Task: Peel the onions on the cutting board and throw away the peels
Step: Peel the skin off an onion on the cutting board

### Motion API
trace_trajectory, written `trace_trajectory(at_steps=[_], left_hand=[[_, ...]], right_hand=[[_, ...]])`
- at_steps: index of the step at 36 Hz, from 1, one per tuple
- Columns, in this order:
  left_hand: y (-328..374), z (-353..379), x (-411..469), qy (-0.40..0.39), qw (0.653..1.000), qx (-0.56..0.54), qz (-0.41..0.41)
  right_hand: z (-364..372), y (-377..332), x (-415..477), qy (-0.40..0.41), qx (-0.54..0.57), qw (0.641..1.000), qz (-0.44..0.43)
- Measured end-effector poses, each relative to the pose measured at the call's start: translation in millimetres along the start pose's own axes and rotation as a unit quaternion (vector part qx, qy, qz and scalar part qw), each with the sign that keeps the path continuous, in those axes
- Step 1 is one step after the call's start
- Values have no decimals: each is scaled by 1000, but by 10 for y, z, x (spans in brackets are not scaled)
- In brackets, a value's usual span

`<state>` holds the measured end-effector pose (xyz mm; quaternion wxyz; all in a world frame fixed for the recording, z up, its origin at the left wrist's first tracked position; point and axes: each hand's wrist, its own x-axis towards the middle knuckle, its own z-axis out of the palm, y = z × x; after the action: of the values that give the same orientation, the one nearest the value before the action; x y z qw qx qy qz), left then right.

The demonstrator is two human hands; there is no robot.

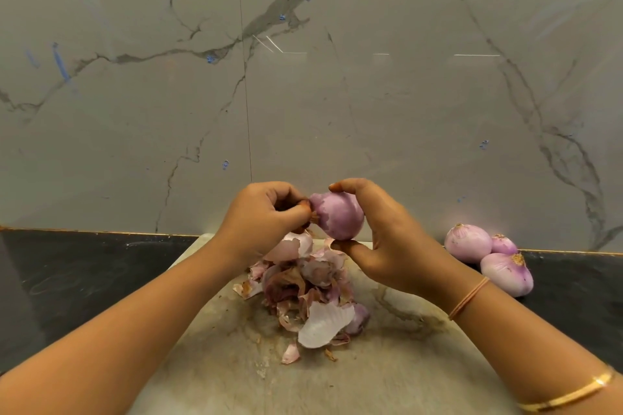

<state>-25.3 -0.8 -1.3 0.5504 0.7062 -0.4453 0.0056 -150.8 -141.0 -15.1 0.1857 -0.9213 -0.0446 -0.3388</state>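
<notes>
Novice: Why hold it up off the board like that?

Cook: Raised, the onion (338,217) can be turned freely. The right hand (384,239) clamps it just right of frame centre, thumb beneath and fingers curled over the top. The left hand (263,216) pinches a brown scrap of dry skin at its pointed end, likely to strip it off. Scraps would drop straight onto the peel heap (303,283) on the cutting board (387,374) underneath.

Novice: And the count?

Cook: One onion in hand. Three peeled onions (468,242) sit at the right edge of the frame on the dark counter (84,280), touching one another and kept away from the mess, I'd guess. One heap of peels, which still has to be thrown away. A purple lump (360,315) pokes from the heap's lower right; whether that's another onion or a thick layer, I can't tell.
</notes>
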Motion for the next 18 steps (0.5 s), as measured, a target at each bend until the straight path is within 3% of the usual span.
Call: trace_trajectory(at_steps=[4,18], left_hand=[[39,20,3,-6,989,-124,-77],[125,42,-7,9,932,-308,-192]], right_hand=[[5,26,0,17,-26,999,-29],[10,-1,10,71,-66,990,-104]])
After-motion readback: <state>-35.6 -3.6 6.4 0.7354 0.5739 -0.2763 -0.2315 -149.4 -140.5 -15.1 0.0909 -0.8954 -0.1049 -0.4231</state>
